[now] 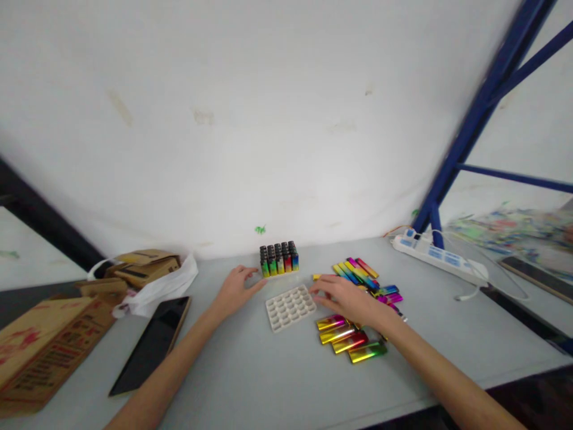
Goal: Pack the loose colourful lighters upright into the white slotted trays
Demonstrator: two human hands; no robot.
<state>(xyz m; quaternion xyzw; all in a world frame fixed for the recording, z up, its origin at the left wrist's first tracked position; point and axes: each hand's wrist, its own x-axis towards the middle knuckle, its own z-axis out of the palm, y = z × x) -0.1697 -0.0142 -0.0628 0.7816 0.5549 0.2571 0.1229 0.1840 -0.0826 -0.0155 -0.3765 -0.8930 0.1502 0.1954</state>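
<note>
A white tray point(290, 307) with rows of empty slots lies on the grey table point(250, 370). My left hand point(236, 289) rests just left of it, fingers loosely spread and holding nothing, close to a filled block of upright lighters point(279, 258). My right hand point(344, 297) lies palm down at the tray's right edge, fingers stretched toward it. Under and beside that hand are several loose shiny lighters point(351, 341) in gold, red and green, and more colourful ones point(358, 272) lie behind it.
A dark tablet point(154, 343) lies at the left, with cardboard boxes point(40, 349) and a white plastic bag point(156, 286) beyond it. A white power strip point(436, 257) sits at the back right by a blue metal frame point(474, 119). A white wall stands behind.
</note>
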